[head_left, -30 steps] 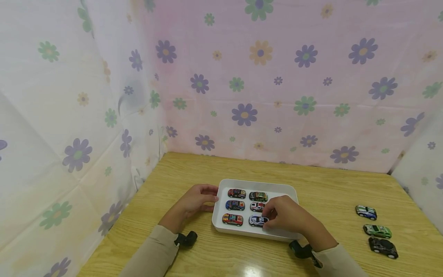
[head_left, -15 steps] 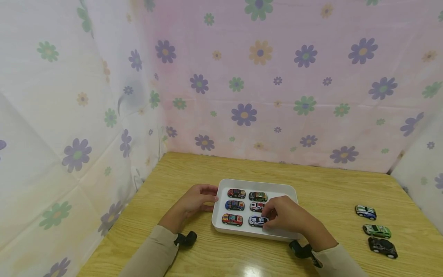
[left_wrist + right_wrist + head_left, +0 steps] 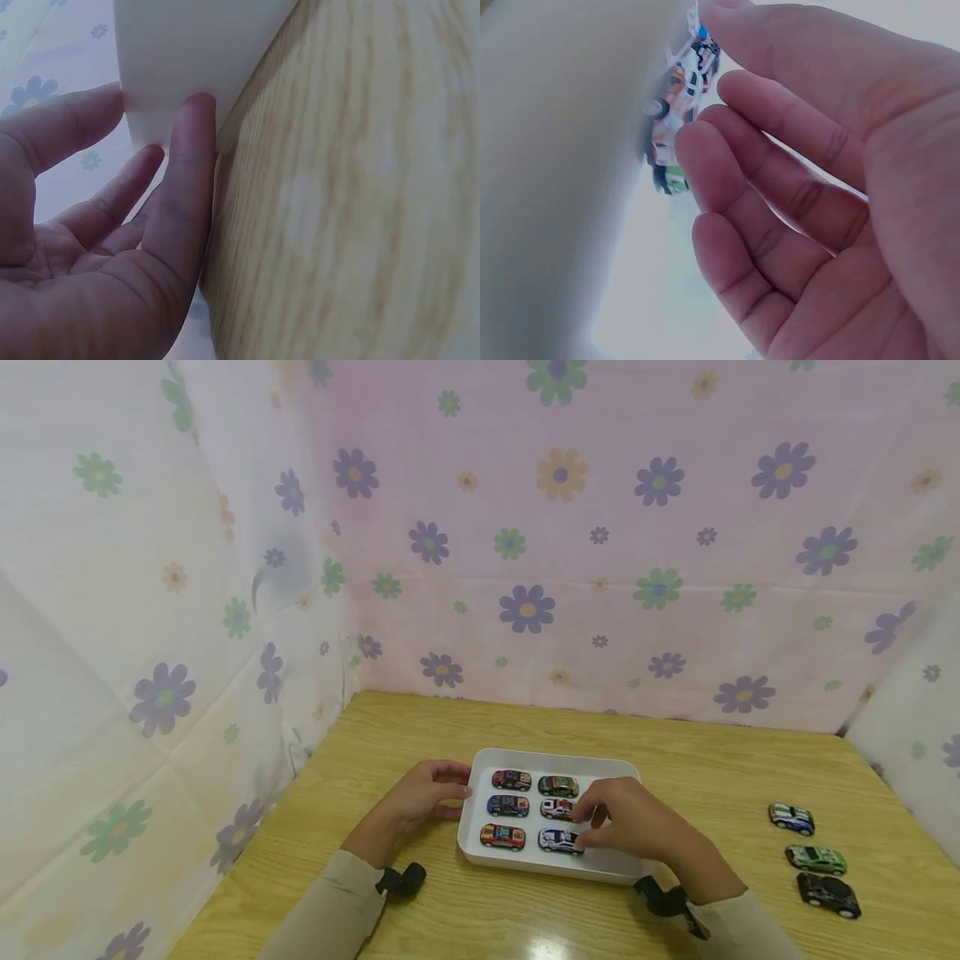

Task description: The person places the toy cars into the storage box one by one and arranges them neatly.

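Note:
A white tray (image 3: 551, 867) holds two columns of toy cars. My left hand (image 3: 427, 797) touches the tray's left wall with its fingertips, and the left wrist view shows those fingers fairly straight against the white side (image 3: 180, 52). Over the tray's right part, my right hand (image 3: 630, 818) has its thumb and fingers parted, holding nothing. Its fingertips are right at the rear of the white-and-blue car (image 3: 559, 841) at the front and the white-and-red car (image 3: 557, 809) behind it. In the right wrist view the loosely bent fingers (image 3: 712, 165) overlap the cars.
Also in the tray are a green-and-black car (image 3: 558, 786), a dark red car (image 3: 512, 779), a blue car (image 3: 508, 806) and a red-and-yellow car (image 3: 503, 837). To the right on the wooden table (image 3: 705, 777) stand a white-and-blue striped car (image 3: 791, 818), a green car (image 3: 816, 858) and a black car (image 3: 828, 894).
My right hand has let go of the white-and-blue car and drawn slightly to the right, showing more of that car. The left hand stays at the tray's wall.

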Action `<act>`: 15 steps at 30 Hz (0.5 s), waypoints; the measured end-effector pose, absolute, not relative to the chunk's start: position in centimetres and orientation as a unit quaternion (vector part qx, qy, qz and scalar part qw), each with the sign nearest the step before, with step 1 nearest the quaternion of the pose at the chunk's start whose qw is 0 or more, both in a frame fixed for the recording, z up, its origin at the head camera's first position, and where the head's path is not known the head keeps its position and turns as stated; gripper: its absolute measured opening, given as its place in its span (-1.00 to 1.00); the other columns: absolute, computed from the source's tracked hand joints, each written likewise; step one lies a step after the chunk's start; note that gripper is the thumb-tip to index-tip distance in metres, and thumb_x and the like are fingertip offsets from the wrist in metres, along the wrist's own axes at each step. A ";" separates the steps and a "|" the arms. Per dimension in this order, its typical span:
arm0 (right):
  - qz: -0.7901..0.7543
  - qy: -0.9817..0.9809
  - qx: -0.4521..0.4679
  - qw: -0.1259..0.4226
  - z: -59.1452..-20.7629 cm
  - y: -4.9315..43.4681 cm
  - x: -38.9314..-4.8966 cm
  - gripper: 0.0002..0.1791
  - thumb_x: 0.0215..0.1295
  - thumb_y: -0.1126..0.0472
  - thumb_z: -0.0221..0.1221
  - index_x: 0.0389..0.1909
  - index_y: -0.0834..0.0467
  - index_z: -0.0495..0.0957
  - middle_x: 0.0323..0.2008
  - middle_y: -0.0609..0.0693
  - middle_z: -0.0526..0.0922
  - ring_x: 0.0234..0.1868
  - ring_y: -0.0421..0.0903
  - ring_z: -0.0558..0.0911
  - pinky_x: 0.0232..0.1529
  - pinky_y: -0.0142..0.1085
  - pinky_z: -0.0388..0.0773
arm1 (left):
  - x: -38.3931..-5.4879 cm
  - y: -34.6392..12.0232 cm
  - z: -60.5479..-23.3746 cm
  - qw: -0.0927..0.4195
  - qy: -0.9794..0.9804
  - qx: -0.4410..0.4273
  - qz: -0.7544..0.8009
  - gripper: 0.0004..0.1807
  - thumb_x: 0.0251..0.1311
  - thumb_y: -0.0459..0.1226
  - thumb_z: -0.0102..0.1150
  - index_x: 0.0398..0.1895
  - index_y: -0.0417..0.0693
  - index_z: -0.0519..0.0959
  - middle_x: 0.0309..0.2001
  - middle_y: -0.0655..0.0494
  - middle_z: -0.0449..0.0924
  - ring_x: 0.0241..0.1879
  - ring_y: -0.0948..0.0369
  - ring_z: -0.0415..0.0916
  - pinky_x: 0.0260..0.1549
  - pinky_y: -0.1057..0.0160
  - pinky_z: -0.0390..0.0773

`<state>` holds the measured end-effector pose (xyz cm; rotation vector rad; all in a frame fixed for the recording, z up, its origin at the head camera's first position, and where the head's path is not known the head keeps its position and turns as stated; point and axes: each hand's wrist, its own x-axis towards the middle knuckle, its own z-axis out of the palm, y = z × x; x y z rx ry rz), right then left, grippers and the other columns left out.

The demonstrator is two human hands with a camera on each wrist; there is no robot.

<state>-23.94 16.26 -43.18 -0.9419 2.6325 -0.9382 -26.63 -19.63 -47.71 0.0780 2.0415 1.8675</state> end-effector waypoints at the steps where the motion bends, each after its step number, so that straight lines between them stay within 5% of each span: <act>1: -0.318 0.888 -0.320 0.095 -43.0 16.4 -24.0 -0.73 0.12 0.10 0.54 -0.16 0.02 0.77 -0.21 -0.14 0.75 -0.28 -0.27 0.66 -0.28 -0.40 0.66 | -26.6 -19.7 -47.7 0.185 0.724 0.027 0.664 -0.51 0.33 -0.36 0.32 0.30 -0.28 0.51 0.23 -0.19 0.58 0.06 0.06 0.65 -0.03 0.03 0.76; 15: -0.285 0.895 -0.341 0.046 -41.8 19.4 -23.8 -0.76 0.22 0.00 0.48 -0.16 -0.02 0.74 -0.23 -0.15 0.73 -0.26 -0.35 0.64 -0.25 -0.29 0.67 | -26.6 -19.8 -47.7 0.191 0.723 0.040 0.663 -0.50 0.33 -0.36 0.32 0.31 -0.31 0.50 0.22 -0.20 0.60 0.05 0.08 0.66 -0.03 0.05 0.76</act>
